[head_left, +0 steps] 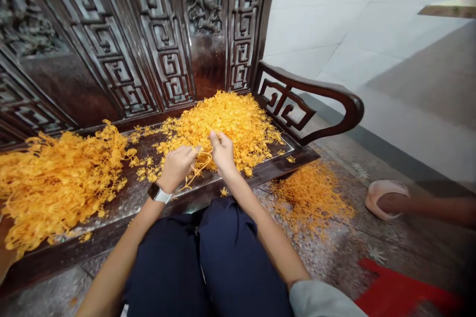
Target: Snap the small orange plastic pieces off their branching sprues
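Note:
My left hand (179, 164), with a watch on its wrist, has its fingers closed on a thin yellow plastic strand (195, 173). The strand loops between both hands, and one end hangs down toward the bench's front edge. Thumb and fingers of my right hand (223, 152) pinch together at the strand's other side; exactly what lies between the fingertips is too small to see. Just behind both hands rises a heap of small yellow plastic pieces (230, 114) with claw-like, flower-shaped ends. A second heap of curly yellow pieces (63, 183) covers the bench at left.
The dark wooden bench (141, 198) has a carved back (163, 34) and a curved armrest (327, 91) at right. Thin yellow stems (312, 198) lie heaped on the floor. Another person's sandalled foot (386, 199) and a red object (401, 287) are at right.

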{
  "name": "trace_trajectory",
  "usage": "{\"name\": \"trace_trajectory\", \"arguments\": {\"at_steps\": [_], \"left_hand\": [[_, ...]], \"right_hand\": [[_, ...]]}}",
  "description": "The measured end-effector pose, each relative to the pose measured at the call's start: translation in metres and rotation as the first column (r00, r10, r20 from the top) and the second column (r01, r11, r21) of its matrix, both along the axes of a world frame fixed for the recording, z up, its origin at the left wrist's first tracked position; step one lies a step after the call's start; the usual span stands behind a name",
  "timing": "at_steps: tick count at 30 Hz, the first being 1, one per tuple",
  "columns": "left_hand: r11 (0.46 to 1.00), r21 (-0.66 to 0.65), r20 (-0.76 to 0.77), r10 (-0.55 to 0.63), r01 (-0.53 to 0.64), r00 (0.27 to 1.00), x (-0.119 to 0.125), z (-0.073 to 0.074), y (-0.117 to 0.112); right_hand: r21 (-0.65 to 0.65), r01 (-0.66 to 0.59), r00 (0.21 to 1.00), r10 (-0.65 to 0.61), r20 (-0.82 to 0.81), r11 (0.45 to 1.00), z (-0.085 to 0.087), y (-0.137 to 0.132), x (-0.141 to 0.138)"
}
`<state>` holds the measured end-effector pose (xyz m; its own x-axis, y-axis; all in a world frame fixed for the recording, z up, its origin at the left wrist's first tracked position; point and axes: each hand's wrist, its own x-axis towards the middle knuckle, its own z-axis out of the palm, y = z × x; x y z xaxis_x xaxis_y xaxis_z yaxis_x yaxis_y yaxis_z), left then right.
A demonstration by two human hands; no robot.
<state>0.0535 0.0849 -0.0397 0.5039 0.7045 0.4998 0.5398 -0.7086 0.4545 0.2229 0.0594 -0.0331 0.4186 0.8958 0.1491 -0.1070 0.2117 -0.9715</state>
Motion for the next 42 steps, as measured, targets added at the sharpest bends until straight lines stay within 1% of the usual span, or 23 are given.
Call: {"name": "trace_trajectory", "arguments": {"at_steps": [3, 6, 8, 11, 12, 14, 15, 17, 19, 20, 21, 22, 23, 24, 26, 27, 29, 31, 33, 35, 37, 40, 42], "left_hand": [[0.998, -0.009, 0.077, 0.059, -0.059, 0.995, 0.008, 0.007, -0.003], [0.994, -0.057, 0.173, 0.107, -0.099, 0.979, 0.015, 0.009, 0.001], [0.979, -0.11, 0.232, 0.193, -0.172, 0.953, 0.013, 0.007, 0.007], [0.913, -0.228, 0.301, 0.396, -0.338, 0.867, 0.0, 0.001, 0.017], [0.895, -0.254, 0.298, 0.433, -0.366, 0.851, -0.005, 0.001, 0.018], [0.894, -0.26, 0.315, 0.436, -0.365, 0.843, -0.011, 0.004, 0.018], [0.904, -0.245, 0.337, 0.418, -0.35, 0.844, -0.011, 0.007, 0.017], [0.934, -0.19, 0.432, 0.356, -0.302, 0.829, -0.006, 0.017, 0.015], [0.957, -0.174, 0.46, 0.289, -0.234, 0.84, 0.004, 0.027, 0.013], [0.962, -0.185, 0.46, 0.264, -0.2, 0.848, 0.009, 0.033, 0.012], [0.963, -0.216, 0.459, 0.247, -0.162, 0.853, 0.014, 0.038, 0.009], [0.958, -0.262, 0.465, 0.233, -0.118, 0.854, 0.019, 0.043, 0.005], [0.945, -0.322, 0.477, 0.218, -0.061, 0.852, 0.023, 0.047, 0.001], [0.923, -0.385, 0.493, 0.198, 0.008, 0.847, 0.026, 0.051, -0.004], [0.851, -0.498, 0.537, 0.154, 0.164, 0.829, 0.031, 0.057, -0.014], [0.809, -0.539, 0.562, 0.137, 0.236, 0.815, 0.034, 0.059, -0.018], [0.722, -0.6, 0.605, 0.129, 0.343, 0.786, 0.038, 0.061, -0.025], [0.637, -0.661, 0.613, 0.155, 0.396, 0.775, 0.042, 0.06, -0.028], [0.574, -0.712, 0.584, 0.165, 0.404, 0.795, 0.045, 0.056, -0.03], [0.543, -0.745, 0.543, 0.156, 0.387, 0.825, 0.046, 0.049, -0.031], [0.524, -0.753, 0.538, 0.138, 0.399, 0.832, 0.045, 0.043, -0.032], [0.475, -0.736, 0.604, 0.139, 0.482, 0.785, 0.043, 0.037, -0.031], [0.453, -0.723, 0.64, 0.155, 0.522, 0.752, 0.04, 0.036, -0.03]], "right_hand": [[0.118, 0.039, 0.994, -0.051, 0.096, 0.992, -0.002, -0.017, -0.003], [0.237, 0.007, 0.957, -0.075, 0.28, 0.971, 0.005, -0.044, -0.005], [0.311, 0.022, 0.939, -0.126, 0.32, 0.95, 0.017, -0.066, -0.004], [0.44, 0.124, 0.946, -0.24, 0.219, 0.889, 0.046, -0.099, 0.004], [0.473, 0.146, 0.946, -0.263, 0.19, 0.869, 0.056, -0.106, 0.008], [0.496, 0.172, 0.938, -0.295, 0.18, 0.851, 0.071, -0.109, 0.019], [0.482, 0.18, 0.931, -0.307, 0.199, 0.858, 0.073, -0.104, 0.026], [0.386, 0.186, 0.907, -0.309, 0.286, 0.904, 0.063, -0.082, 0.037], [0.206, 0.127, 0.869, -0.209, 0.449, 0.97, 0.038, -0.056, 0.044], [0.089, 0.114, 0.84, -0.144, 0.523, 0.99, 0.023, -0.046, 0.045], [-0.011, 0.105, 0.811, -0.079, 0.58, 0.994, 0.009, -0.038, 0.046], [-0.071, 0.107, 0.787, -0.04, 0.616, 0.992, -0.003, -0.033, 0.046], [-0.085, 0.104, 0.774, -0.027, 0.632, 0.991, -0.013, -0.03, 0.046], [-0.057, 0.094, 0.777, -0.037, 0.628, 0.994, -0.018, -0.03, 0.045], [0.06, 0.068, 0.844, -0.089, 0.529, 0.996, -0.019, -0.031, 0.044], [0.108, 0.047, 0.893, -0.09, 0.44, 0.993, -0.016, -0.032, 0.043], [0.164, -0.02, 0.967, -0.023, 0.253, 0.986, -0.005, -0.031, 0.041], [0.208, -0.107, 0.985, 0.075, 0.158, 0.972, 0.004, -0.03, 0.038], [0.249, -0.157, 0.979, 0.118, 0.163, 0.956, 0.007, -0.029, 0.039], [0.281, -0.129, 0.981, 0.08, 0.179, 0.951, 0.002, -0.03, 0.044], [0.305, -0.046, 0.987, -0.004, 0.163, 0.951, -0.008, -0.032, 0.055], [0.323, 0.076, 0.989, -0.113, 0.097, 0.943, -0.026, -0.035, 0.077], [0.322, 0.132, 0.988, -0.152, 0.038, 0.937, -0.03, -0.041, 0.091]]}}
